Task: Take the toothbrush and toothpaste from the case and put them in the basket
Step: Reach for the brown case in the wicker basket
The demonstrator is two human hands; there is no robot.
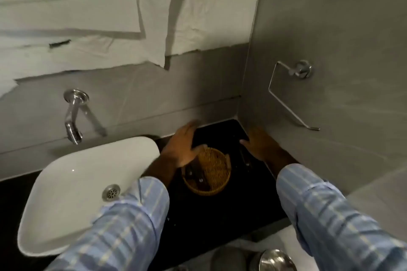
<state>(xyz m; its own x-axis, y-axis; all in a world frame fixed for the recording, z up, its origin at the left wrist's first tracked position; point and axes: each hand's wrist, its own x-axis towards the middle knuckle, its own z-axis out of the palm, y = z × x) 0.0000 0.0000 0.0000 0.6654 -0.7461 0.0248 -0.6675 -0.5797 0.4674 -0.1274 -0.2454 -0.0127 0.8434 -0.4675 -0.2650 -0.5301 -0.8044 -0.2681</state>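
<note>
Black counter [211,215] beside a white basin [72,182]. The dark case [220,136] lies at the back corner, likely light and rigid, best taken by its side edges. The woven basket [217,179], just in front, holds dark items; toothbrush and toothpaste cannot be told apart. Left hand [184,149] rests spread on the case's left edge; right hand [259,146], fingers extended, touches its right edge. Neither grip has closed.

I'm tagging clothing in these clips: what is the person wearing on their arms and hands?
Both arms wear long, loose sleeves, the left sleeve and the right sleeve, of light blue cloth with paler stripes crossing in a check pattern. The cuffs end at the wrists. The left hand and right hand are bare: no gloves, and no watch or rings visible.
</note>
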